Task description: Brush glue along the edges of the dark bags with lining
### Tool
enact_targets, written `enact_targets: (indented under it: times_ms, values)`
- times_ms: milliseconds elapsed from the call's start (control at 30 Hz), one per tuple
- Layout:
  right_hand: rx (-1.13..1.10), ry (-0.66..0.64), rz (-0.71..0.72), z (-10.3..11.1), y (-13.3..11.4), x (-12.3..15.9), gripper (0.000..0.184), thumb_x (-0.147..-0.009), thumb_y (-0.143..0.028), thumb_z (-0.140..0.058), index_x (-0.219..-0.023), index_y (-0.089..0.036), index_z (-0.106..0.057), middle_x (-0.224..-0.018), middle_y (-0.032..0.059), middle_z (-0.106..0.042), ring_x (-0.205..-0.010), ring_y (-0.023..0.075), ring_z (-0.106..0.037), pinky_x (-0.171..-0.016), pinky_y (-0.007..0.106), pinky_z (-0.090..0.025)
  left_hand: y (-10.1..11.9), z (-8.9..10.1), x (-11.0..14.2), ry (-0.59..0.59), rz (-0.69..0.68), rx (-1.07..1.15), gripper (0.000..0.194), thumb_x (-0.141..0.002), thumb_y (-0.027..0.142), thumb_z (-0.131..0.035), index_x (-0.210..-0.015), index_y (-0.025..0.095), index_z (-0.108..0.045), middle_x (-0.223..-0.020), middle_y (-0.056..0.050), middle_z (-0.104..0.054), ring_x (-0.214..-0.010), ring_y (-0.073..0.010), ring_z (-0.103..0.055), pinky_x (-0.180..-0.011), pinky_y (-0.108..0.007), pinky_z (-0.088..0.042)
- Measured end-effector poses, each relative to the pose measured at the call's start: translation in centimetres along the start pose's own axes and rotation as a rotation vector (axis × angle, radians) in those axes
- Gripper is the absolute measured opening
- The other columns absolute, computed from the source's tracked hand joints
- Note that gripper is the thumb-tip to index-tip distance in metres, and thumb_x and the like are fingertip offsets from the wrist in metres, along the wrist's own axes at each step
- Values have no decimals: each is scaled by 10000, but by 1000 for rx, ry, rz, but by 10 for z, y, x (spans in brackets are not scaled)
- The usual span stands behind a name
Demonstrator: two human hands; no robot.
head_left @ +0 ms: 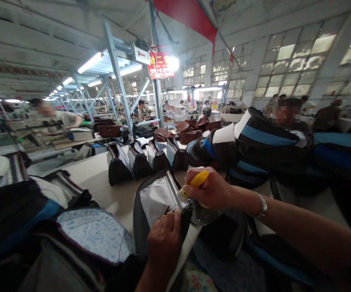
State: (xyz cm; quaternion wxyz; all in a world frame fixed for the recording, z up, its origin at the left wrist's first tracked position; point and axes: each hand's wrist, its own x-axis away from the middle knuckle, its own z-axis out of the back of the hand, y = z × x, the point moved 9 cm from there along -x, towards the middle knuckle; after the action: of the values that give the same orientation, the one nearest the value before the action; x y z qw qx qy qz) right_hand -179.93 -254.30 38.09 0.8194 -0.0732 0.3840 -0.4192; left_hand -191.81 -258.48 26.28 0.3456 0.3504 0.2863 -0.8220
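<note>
Head cam view, looking forward and down across a big factory hall (285, 24) with blue steel posts (117, 77) and a red hanging sign (161, 65) under bright strip lights. One co-worker (63, 119) is at a bench off to the left, and another (287, 115) is behind the pile on the right.

The long white worktable (102, 182) carries brown leather bags (189, 133) farther back, then a row of upright black bags (140, 164). A big heap of black-and-blue bags (266, 148) sits off to the right.

Right up front is an open dark bag (140, 223) with grey lining and white paper (157, 198) stuffed in its mouth. It's right in front of the wearer, its long side running away from them and slanting toward that row. The left hand (165, 239) is the nearer one, on the bag with its fingers curled over the edge, pinching it. The right hand (208, 190) is just above and to the right, closed around what looks like a clear plastic squeeze bottle (204, 215) with a yellow top (199, 178). Its tip is right by the bag's far corner, though I can't tell if they touch. There's a metal bracelet (262, 205) on that wrist.
</note>
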Motion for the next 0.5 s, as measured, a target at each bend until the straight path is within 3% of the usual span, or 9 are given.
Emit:
enact_targets:
  times_ms: [100, 133, 200, 267, 333, 433, 500]
  values:
    - [110, -141, 41, -16, -1, 1, 124, -752, -149, -602, -690, -186, -502, -614, -29, -518, -560, 98, -416, -552, 243, -297, 0, -4, 0, -12, 0, 12, 269, -891, 57, -566, -1149, 118, -613, -784, -37, -613, -672, -193, -586, -631, -333, -432]
    - [126, -127, 30, -14, 1, 0, 130, -738, -136, -606, -678, -185, -501, -603, -31, -507, -554, 99, -410, -551, 247, -290, -2, -4, -1, -6, 11, 24, 270, -896, 61, -562, -1155, 121, -612, -790, -39, -619, -677, -193, -590, -638, -329, -432]
    - [24, 57, -67, 8, 12, -1, 123, -771, -172, -623, -697, -185, -526, -596, -37, -496, -539, 97, -415, -535, 245, -293, -13, -1, -6, 21, 70, 79, 258, -915, 90, -552, -1162, 128, -614, -821, -45, -638, -699, -187, -605, -667, -313, -442]
    - [-285, 327, -205, 36, 29, 4, 125, -813, -249, -649, -748, -185, -564, -596, -45, -506, -532, 93, -441, -518, 227, -316, -34, 8, -14, 88, 189, 156, 228, -941, 159, -548, -1154, 142, -627, -888, -56, -661, -750, -179, -630, -705, -287, -454]
    - [-763, 521, -347, 42, 52, 14, 146, -784, -255, -700, -747, -184, -577, -565, -62, -504, -508, 76, -433, -497, 200, -320, -65, 19, -21, 161, 387, 229, 201, -956, 254, -547, -1093, 161, -660, -935, -59, -670, -814, -181, -648, -737, -271, -463]
    - [-1336, 537, -495, 7, 69, 20, 204, -719, -222, -710, -638, -175, -529, -468, -79, -456, -414, 49, -321, -465, 189, -324, -107, 24, -23, 182, 678, 364, 256, -944, 379, -539, -983, 179, -694, -912, -49, -677, -852, -201, -654, -776, -281, -478]
    - [-1460, 463, -527, -23, 69, 20, 233, -702, -245, -685, -588, -179, -493, -414, -82, -418, -367, 45, -244, -442, 208, -335, -122, 16, -21, 120, 802, 477, 288, -916, 431, -548, -967, 191, -699, -897, -42, -693, -855, -218, -658, -784, -298, -486]
